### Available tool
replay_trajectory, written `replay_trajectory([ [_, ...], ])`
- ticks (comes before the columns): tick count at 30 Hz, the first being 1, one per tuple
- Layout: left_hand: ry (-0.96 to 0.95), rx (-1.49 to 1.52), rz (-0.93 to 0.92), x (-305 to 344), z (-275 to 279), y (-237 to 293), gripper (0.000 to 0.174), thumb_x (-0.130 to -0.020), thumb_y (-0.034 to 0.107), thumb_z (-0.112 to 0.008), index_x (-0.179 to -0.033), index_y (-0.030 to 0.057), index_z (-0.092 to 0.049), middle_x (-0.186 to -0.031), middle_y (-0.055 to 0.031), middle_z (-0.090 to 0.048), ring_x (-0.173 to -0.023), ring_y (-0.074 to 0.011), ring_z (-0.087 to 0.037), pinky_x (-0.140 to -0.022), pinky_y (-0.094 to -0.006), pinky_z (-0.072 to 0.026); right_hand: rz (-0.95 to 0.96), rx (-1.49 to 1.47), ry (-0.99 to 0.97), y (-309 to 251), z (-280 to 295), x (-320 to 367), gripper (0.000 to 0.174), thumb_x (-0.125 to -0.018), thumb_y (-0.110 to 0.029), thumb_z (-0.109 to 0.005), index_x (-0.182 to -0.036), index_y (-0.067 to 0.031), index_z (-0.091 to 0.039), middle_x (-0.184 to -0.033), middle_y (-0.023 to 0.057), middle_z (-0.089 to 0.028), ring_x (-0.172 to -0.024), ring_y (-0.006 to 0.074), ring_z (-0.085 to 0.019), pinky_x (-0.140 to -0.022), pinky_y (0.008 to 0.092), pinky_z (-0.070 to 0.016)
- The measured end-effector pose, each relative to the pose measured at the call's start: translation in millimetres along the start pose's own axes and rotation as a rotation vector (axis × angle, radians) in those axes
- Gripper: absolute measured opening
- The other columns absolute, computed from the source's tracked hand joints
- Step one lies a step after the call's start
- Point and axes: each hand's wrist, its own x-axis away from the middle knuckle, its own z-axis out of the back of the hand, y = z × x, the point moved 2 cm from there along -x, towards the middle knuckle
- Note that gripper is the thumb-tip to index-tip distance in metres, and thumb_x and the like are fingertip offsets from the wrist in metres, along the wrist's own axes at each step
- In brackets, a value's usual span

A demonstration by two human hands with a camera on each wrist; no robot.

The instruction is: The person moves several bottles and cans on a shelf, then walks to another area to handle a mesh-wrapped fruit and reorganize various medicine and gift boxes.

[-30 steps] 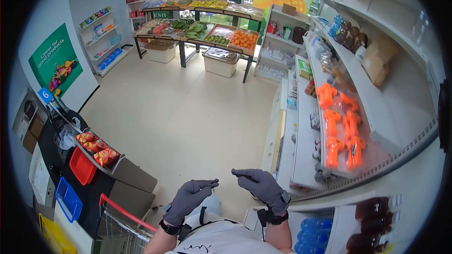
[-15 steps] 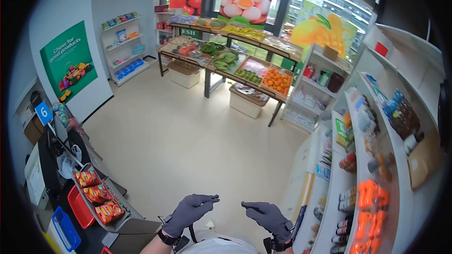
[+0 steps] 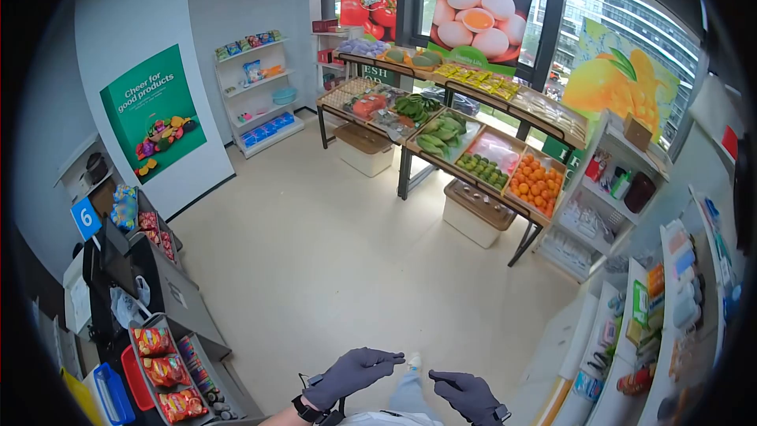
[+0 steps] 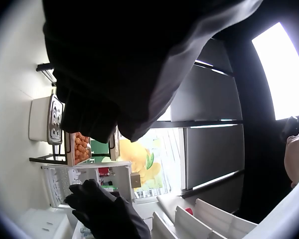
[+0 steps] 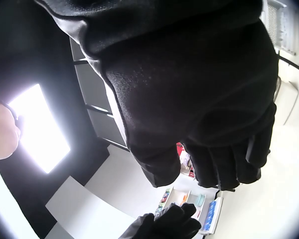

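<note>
Head view's pretty bright, daylight pouring in the windows and leaving a soft sheen on the floor [image 3: 331, 268]. Fisheye bends everything, edges go black. Both wrist cams have blown-out ceiling lights [image 4: 281, 69], with the gloves [image 5: 189, 94] crushed nearly black up close.

My left hand [image 4: 109, 64] hides much of the produce stand [image 4: 49, 160] from its wrist view; overhead, the counter's near end is cropped, and the small print on the green poster [image 3: 154, 114] blurs.

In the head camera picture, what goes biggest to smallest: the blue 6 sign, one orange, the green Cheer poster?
1. Green Cheer poster
2. Blue 6 sign
3. One orange, tiny here
</note>
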Motion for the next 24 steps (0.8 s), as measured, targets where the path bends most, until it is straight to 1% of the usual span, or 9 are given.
replay_trajectory([
  [1,0.023,-0.008,-0.003,-24.0,4.1,6.1,0.039,-0.114,0.026,-0.077,-0.147,0.0082,-0.085,-0.144,-0.0053,-0.087,-0.119,-0.0109,-0.077,-0.104,-0.029,-0.0594,-0.018,0.024,-0.024,-9.8,17.5,-25.4,0.041,-0.112,-0.032,-0.08,-0.146,-0.0097,-0.085,-0.139,0.0164,-0.088,-0.126,0.0244,-0.083,-0.11,0.0359,-0.0636],
  [3,0.082,-0.012,-0.035,-77.8,17.1,34.9,0.039,-0.114,0.027,-0.077,-0.147,0.0081,-0.085,-0.144,-0.0046,-0.087,-0.118,-0.0108,-0.076,-0.105,-0.029,-0.0593,0.066,0.074,-0.043,-27.2,54.7,-88.4,0.041,-0.112,-0.032,-0.08,-0.146,-0.0095,-0.085,-0.139,0.0166,-0.088,-0.126,0.0246,-0.083,-0.11,0.0363,-0.0635],
  [6,0.176,-0.011,0.116,-125.9,37.7,85.9,0.038,-0.113,0.028,-0.076,-0.144,0.0076,-0.086,-0.146,-0.0045,-0.086,-0.111,-0.0103,-0.074,-0.103,-0.031,-0.0588,0.168,0.103,-0.072,-57.9,100.0,-162.0,0.042,-0.113,-0.032,-0.08,-0.147,-0.0091,-0.085,-0.141,0.017,-0.087,-0.127,0.025,-0.083,-0.11,0.0371,-0.0634],
  [9,0.249,-0.019,0.13,-171.7,62.5,107.7,0.039,-0.114,0.026,-0.075,-0.146,0.0069,-0.085,-0.143,-0.005,-0.087,-0.114,-0.0103,-0.075,-0.105,-0.0298,-0.0595,0.028,0.31,-0.202,-131.6,146.1,-235.6,0.054,-0.111,-0.046,-0.08,-0.156,-0.0155,-0.081,-0.11,0.0081,-0.088,-0.092,0.016,-0.078,-0.092,0.0338,-0.0645],
  [10,0.282,-0.01,0.139,-186.6,70.9,109.7,0.039,-0.115,0.025,-0.074,-0.147,0.0066,-0.085,-0.141,-0.0053,-0.088,-0.116,-0.0103,-0.076,-0.105,-0.0292,-0.0599,0.04,0.316,-0.213,-147.2,154.9,-260.4,0.054,-0.111,-0.046,-0.08,-0.156,-0.0155,-0.081,-0.11,0.0081,-0.088,-0.092,0.016,-0.078,-0.092,0.0338,-0.0645],
  [14,0.428,0.078,0.194,-241.9,104.7,109.7,0.038,-0.114,0.025,-0.074,-0.148,0.009,-0.085,-0.136,-0.0054,-0.088,-0.114,-0.0108,-0.076,-0.105,-0.0295,-0.0602,0.049,0.388,-0.296,-190.6,173.1,-353.7,0.058,-0.112,-0.051,-0.078,-0.159,-0.0177,-0.079,-0.119,0.0103,-0.088,-0.098,0.0168,-0.079,-0.095,0.0337,-0.0641],
  [18,0.496,0.037,0.234,-298.8,148.2,118.3,0.039,-0.114,0.026,-0.074,-0.147,0.0107,-0.086,-0.127,-0.0038,-0.088,-0.112,-0.0119,-0.076,-0.101,-0.029,-0.0602,0.088,0.427,-0.475,-204.1,159.7,-450.4,0.06,-0.112,-0.053,-0.078,-0.162,-0.0187,-0.077,-0.129,0.0124,-0.087,-0.105,0.0162,-0.08,-0.1,0.0322,-0.0633],
  [21,0.545,0.071,0.194,-353.8,195.5,113.3,0.039,-0.114,0.028,-0.074,-0.147,0.0115,-0.087,-0.121,-0.0029,-0.087,-0.11,-0.0119,-0.076,-0.098,-0.0285,-0.0596,0.301,0.271,-0.427,-210.2,143.3,-521.4,0.043,-0.112,-0.033,-0.08,-0.148,-0.0082,-0.084,-0.141,0.0171,-0.087,-0.129,0.0259,-0.082,-0.111,0.0378,-0.063],
  [24,0.554,0.081,0.17,-409.7,255.9,111.5,0.039,-0.114,0.03,-0.075,-0.147,0.0123,-0.087,-0.117,-0.0025,-0.087,-0.108,-0.0117,-0.075,-0.096,-0.0286,-0.0594,0.268,0.308,-0.427,-254.5,136.5,-581.9,0.044,-0.112,-0.033,-0.081,-0.149,-0.0081,-0.084,-0.141,0.0173,-0.087,-0.129,0.0264,-0.082,-0.112,0.0382,-0.0629],
])
